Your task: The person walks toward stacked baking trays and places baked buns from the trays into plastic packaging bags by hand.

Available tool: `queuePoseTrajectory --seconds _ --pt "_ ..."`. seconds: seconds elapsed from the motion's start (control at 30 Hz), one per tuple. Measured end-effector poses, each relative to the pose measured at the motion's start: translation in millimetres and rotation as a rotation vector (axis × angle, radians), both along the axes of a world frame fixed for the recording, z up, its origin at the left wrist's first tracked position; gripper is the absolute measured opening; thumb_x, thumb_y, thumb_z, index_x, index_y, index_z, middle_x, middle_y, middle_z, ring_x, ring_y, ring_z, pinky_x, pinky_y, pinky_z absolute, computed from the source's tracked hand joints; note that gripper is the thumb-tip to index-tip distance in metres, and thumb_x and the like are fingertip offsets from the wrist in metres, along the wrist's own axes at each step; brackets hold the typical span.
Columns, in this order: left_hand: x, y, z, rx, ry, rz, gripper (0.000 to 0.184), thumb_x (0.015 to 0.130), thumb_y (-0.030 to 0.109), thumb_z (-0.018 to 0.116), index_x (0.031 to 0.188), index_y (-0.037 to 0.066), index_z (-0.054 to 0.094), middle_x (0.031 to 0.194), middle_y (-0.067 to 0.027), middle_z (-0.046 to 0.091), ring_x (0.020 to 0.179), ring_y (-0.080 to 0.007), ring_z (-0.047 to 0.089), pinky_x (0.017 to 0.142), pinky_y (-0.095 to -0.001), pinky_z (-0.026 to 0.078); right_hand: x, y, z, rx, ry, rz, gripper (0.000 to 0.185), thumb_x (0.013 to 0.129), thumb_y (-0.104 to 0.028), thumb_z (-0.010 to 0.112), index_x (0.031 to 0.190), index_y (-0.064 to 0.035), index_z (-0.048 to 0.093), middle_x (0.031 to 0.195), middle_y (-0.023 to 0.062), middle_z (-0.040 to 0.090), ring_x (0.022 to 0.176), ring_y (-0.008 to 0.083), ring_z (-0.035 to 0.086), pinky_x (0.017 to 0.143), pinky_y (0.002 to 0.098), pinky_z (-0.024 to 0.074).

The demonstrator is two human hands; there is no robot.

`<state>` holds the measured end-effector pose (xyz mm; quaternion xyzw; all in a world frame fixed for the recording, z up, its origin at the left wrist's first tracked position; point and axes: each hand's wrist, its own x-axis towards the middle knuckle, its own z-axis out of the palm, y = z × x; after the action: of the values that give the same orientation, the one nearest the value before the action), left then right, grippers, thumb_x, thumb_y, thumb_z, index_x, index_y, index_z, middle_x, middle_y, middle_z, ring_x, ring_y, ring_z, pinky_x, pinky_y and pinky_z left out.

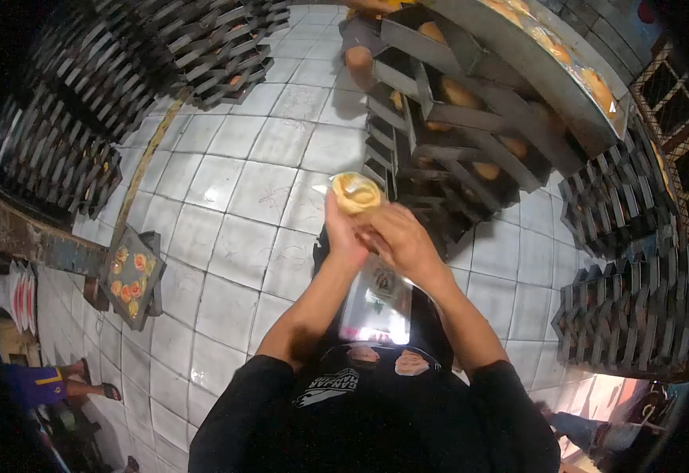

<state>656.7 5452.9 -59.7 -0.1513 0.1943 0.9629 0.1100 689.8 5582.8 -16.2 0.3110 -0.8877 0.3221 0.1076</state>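
Note:
A round, golden bread bun (pixel 358 191) with a glossy, swirled top is held up in front of my body. A shiny highlight on it and a pale tip at its left look like clear plastic wrapping. My left hand (pixel 343 230) is wrapped round the bun's left and lower side. Close against the near side of the bun, my right hand (pixel 399 240) has its fingers pinched together; what lies between them is hidden. On my lap rests a stack of clear printed plastic bags (pixel 377 303), just below both hands.
Dark metal trays with buns (pixel 459 94) are stacked at the front right, beneath a long tray of wrapped buns (pixel 553 51). More tray stacks (pixel 620 307) stand right and far left. A tray of rose-shaped buns (pixel 130 276) is at left. Another person's leg (pixel 358 63) shows ahead.

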Motion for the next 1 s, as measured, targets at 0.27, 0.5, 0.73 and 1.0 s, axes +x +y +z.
queuePoseTrajectory --seconds 0.27,0.5,0.73,1.0 --pt "-31.8 -36.6 -33.2 0.052 -0.048 -0.069 0.067 0.108 0.059 0.025 0.148 0.007 0.042 0.147 -0.0186 0.048 0.136 -0.0356 0.047 0.115 -0.0615 0.037 56.2 -5.7 -1.2 -0.298 -0.963 0.847 0.012 0.087 -0.006 0.073 0.085 -0.0022 0.061 0.088 0.0081 0.066 0.082 0.021 0.065 0.075 0.0331 0.0511" --pt "-15.4 -23.8 -43.5 0.084 -0.097 -0.066 0.07 0.105 0.063 0.033 0.148 0.009 0.044 0.145 -0.018 0.051 0.133 -0.0374 0.049 0.108 -0.0612 0.041 24.9 -19.1 -19.0 -0.64 -0.848 -0.036 0.017 0.089 -0.002 0.073 0.081 -0.0038 0.059 0.085 0.0046 0.066 0.081 0.0085 0.059 0.07 0.0278 0.0483" --pt "-26.9 -51.3 -37.4 -0.028 -0.107 0.051 0.068 0.107 0.058 0.027 0.145 0.005 0.046 0.138 -0.0194 0.055 0.126 -0.0383 0.054 0.107 -0.0578 0.044 39.1 -2.6 6.2 -0.692 -0.776 0.112 0.015 0.089 -0.001 0.073 0.08 -0.0013 0.06 0.092 0.0074 0.07 0.071 0.0082 0.059 0.062 0.0269 0.0476" --pt "-33.2 -39.8 -54.8 -0.023 -0.093 0.027 0.059 0.108 0.053 0.03 0.133 0.005 0.054 0.128 -0.0184 0.06 0.115 -0.0356 0.059 0.1 -0.0523 0.049 46.1 16.9 -2.4 -0.68 -1.014 0.46 0.018 0.094 -0.007 0.068 0.083 -0.0032 0.055 0.09 0.0036 0.066 0.078 0.0087 0.06 0.066 0.0266 0.0492"
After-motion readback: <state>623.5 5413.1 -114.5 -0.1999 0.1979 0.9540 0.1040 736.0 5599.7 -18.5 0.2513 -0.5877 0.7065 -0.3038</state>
